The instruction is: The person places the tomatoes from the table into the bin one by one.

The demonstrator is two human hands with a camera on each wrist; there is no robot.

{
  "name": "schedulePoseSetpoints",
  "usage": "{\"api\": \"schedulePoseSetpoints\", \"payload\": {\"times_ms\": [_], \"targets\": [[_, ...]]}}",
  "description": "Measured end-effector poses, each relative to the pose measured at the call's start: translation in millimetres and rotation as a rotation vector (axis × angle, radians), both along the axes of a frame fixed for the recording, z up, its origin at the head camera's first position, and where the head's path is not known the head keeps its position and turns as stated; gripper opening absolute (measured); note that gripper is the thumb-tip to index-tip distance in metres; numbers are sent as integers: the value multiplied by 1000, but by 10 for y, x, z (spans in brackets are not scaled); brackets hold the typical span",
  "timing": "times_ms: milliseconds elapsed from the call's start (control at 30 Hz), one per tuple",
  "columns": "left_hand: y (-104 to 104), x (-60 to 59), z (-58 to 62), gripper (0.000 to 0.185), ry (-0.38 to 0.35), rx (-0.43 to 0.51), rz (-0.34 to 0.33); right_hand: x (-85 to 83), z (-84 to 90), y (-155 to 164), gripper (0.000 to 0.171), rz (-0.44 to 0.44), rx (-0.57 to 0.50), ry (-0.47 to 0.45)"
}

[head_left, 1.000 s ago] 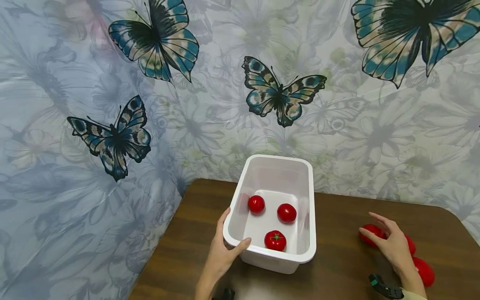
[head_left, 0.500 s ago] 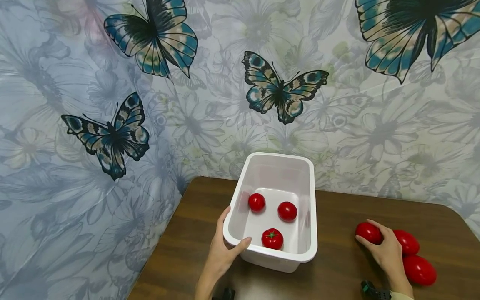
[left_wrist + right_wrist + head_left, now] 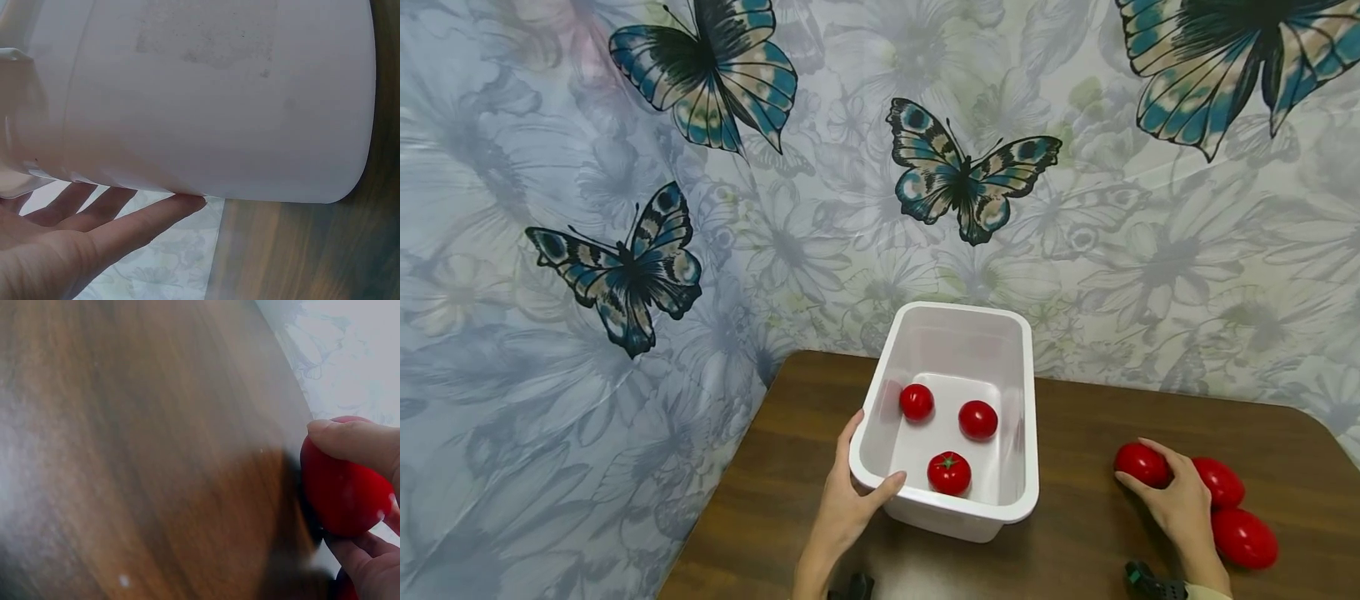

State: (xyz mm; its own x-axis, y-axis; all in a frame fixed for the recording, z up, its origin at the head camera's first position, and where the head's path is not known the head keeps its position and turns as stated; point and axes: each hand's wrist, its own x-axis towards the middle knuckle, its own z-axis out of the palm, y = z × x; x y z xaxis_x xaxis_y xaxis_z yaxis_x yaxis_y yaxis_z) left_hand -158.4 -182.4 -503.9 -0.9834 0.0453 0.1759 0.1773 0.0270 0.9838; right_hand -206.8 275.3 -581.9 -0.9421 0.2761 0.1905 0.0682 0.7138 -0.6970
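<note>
One bare left hand [image 3: 841, 500] is spread wide at the eight o'clock corner of a deep white bin [image 3: 1032, 400], its thumb on the near rim and its fingers almost straight along the outer wall. This probably braces the bin against sliding on the wooden counter [image 3: 1075, 433]. On the bin's flat floor, a small tomato [image 3: 917, 402] sits at ten o'clock, a green-topped tomato [image 3: 949, 473] at six with its stem star facing up, and a plain tomato [image 3: 978, 420] at two. They lie apart, the level base likely letting each rest without rolling.

Well away from the bin, towards four o'clock, the right hand [image 3: 1180, 500] holds a glossy tomato [image 3: 1138, 463] between thumb and fingers. Pressing from opposite sides seems suited to something so smooth and round. Whether it is clear of the counter, I cannot tell.

Just beyond that hand, at three o'clock from the held one, lies an oval tomato [image 3: 1220, 481]; at four, further right, a larger tomato [image 3: 1245, 538]. These two sit close together, perhaps touching, within the hand's easy reach.
</note>
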Motion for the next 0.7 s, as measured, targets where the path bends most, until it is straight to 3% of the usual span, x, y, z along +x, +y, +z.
{"api": "schedulePoseSetpoints", "payload": {"times_ms": [200, 333, 433, 533, 700], "targets": [[-5, -11, 5, 96, -12, 25, -13, 5, 29, -36, 63, -14, -15, 0], [30, -29, 14, 96, -20, 37, -27, 56, 173, -65, 66, -64, -48, -21], [35, -30, 17, 97, -17, 31, -21, 53, 374, -129, 69, -95, -90, -21], [26, -19, 20, 97, -14, 14, -5, 17, 636, -223, 71, -92, -229, 10], [6, 0, 15, 97, -9, -1, 16, -83, 1143, -484, 69, 2, -439, 138]]}}
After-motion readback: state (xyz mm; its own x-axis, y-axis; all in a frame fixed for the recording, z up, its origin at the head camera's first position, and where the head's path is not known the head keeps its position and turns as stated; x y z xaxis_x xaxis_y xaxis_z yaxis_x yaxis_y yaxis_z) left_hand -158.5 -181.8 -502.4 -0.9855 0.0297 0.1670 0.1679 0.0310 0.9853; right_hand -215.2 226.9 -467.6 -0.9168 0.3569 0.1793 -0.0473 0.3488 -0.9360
